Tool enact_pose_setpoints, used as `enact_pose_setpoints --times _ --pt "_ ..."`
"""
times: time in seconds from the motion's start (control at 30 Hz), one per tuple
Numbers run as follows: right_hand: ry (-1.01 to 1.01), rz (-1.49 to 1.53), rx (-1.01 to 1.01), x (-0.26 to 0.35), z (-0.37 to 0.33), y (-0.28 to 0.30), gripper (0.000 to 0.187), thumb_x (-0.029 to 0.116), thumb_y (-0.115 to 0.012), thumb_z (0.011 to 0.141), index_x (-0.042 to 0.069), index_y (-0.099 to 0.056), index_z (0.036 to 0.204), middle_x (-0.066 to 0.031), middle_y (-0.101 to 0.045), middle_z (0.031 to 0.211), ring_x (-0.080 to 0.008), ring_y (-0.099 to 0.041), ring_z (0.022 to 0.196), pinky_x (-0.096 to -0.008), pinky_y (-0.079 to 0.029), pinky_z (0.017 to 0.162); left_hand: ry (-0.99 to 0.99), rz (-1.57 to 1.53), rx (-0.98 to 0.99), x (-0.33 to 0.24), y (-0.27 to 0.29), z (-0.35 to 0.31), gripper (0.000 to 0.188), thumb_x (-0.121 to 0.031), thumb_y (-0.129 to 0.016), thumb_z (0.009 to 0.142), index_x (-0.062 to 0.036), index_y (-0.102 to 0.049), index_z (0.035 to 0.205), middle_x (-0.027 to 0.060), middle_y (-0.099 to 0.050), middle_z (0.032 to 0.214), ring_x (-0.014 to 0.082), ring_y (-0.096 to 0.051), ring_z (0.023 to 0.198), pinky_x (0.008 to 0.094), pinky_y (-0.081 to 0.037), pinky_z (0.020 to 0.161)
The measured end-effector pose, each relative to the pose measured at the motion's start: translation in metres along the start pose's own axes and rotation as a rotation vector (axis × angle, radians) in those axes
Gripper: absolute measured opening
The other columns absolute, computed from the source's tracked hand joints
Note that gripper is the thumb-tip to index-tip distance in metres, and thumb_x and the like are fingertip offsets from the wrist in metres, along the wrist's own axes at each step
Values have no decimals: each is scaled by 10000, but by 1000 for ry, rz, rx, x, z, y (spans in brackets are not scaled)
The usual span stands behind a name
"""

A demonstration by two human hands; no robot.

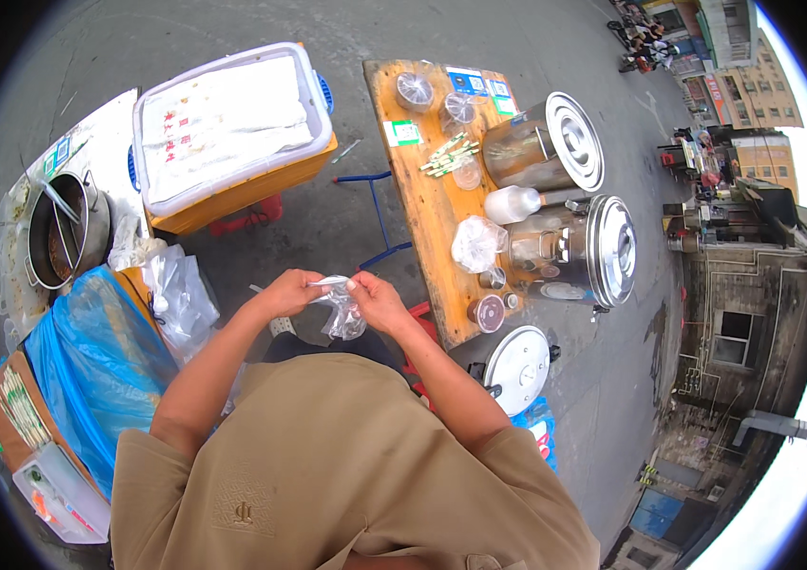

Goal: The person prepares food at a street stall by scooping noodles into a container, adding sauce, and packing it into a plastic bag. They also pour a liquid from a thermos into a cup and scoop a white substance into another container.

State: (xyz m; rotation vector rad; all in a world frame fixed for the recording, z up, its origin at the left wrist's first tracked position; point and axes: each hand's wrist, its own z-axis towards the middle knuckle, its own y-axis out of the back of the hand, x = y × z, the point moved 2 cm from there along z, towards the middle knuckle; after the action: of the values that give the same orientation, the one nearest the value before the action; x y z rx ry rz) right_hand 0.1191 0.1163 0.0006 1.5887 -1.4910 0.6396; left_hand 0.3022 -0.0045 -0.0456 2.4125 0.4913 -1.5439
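In front of my belly, a small clear plastic bag (344,321) hangs from both hands. My left hand (287,293) pinches one side of its mouth between thumb and fingers. Close beside it, my right hand (378,301) is closed on the other side of the rim. The bag's crumpled lower part dangles over my dark trousers. Whether anything lies inside it, I cannot tell.
To the right, a wooden table (413,204) bears two steel pots (517,157), wrapped cups, paper-sleeved straws (449,155) and a white plastic bag (476,243). On the left stand a cloth-covered tub (232,114), a divided pot (90,228) and blue plastic sheeting (99,351). A round lid (517,370) is near my right elbow.
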Motion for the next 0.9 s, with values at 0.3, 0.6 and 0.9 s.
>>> enact_pose_setpoints --times 0.3,0.6,0.9 --pt "-114 -131 -89 -35 -37 70 376 367 -618 1023 11 -679 920 -40 -658 711 -104 -600 629 -306 -490 589 136 -499 88 -24 -54 55 189 -72 -772 866 -79 -598 938 26 -671 884 128 -650 834 301 -516 725" --pt "-28 -128 -100 -58 -47 162 366 373 -654 996 7 -664 995 -80 -660 751 -160 -621 667 -360 -504 621 212 -701 56 -64 -107 99 301 12 -769 846 -70 -543 1027 62 -660 1013 177 -682 928 358 -568 856" --pt "428 -545 -749 -30 -103 238 444 330 -827 838 16 -620 1073 -140 -649 876 -323 -648 819 -444 -509 733 207 -726 -31 -112 -177 136 375 13 -796 824 -49 -560 1108 74 -662 1052 210 -677 989 374 -567 903"
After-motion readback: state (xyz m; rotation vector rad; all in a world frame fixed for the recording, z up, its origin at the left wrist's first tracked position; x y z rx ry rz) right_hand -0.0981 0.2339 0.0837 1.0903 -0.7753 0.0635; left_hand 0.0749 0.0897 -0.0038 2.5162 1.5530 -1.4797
